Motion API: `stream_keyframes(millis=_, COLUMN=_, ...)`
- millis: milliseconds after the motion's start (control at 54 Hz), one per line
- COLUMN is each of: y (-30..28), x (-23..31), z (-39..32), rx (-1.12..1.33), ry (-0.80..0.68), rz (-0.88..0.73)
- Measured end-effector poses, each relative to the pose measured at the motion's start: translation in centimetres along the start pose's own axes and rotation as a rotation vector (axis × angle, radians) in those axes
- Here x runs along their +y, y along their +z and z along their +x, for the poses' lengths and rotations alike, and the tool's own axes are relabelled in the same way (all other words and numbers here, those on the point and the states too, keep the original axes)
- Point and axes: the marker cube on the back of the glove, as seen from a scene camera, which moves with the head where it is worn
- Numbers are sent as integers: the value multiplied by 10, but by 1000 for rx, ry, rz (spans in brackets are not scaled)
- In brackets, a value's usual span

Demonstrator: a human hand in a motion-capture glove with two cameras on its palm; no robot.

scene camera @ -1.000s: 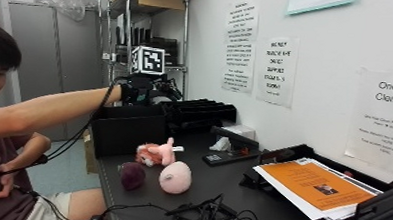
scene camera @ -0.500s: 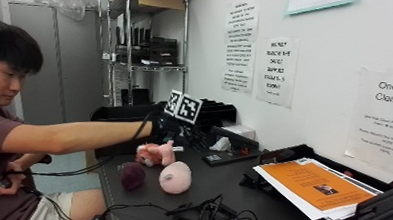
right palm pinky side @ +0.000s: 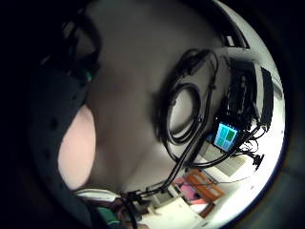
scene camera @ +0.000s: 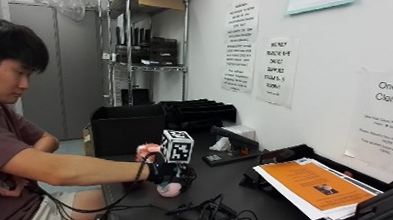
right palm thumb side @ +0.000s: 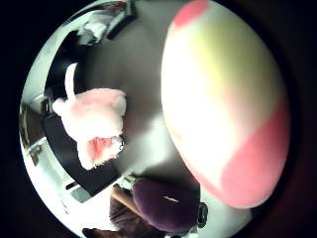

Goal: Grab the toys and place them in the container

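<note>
Right hand (scene camera: 167, 173), black glove, sits low on the worktop (scene camera: 259, 193) right on top of the pink egg-shaped toy (scene camera: 170, 189); can't tell from these views whether the fingers have closed round it or just lie over it. In thumb-side palm view the pink, cream & yellow toy fills much of the picture, so it's v. close to the palm.

L to R in outside view: person's outstretched arm, gloved hand over the egg toy, fluffy pink plush (scene camera: 146, 151) just behind it, black container (scene camera: 127, 128) further back, then loose cables (scene camera: 208, 215) and a paper stack (scene camera: 316, 188). Purple toy (right palm thumb side: 166, 204) shows only in thumb-side view, near the egg toy.

Step in hand, prob.: grasping the egg toy. To do it well: wrap fingers round its widest part, lift straight up clear of plush & cables, then carry back to the container.
</note>
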Motion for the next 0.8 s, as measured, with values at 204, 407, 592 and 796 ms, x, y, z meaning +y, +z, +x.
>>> stream_keyframes(millis=204, y=-16, x=4, z=-12, rx=-65, ry=42, rz=115)
stream_keyframes(millis=407, y=-106, x=16, z=-49, rx=-55, ry=1, rz=149)
stream_keyframes(millis=592, y=-204, x=43, z=-84, rx=1, ry=-77, rz=231)
stream_keyframes(millis=796, y=-286, x=69, z=-183, rx=54, ry=-210, rz=310)
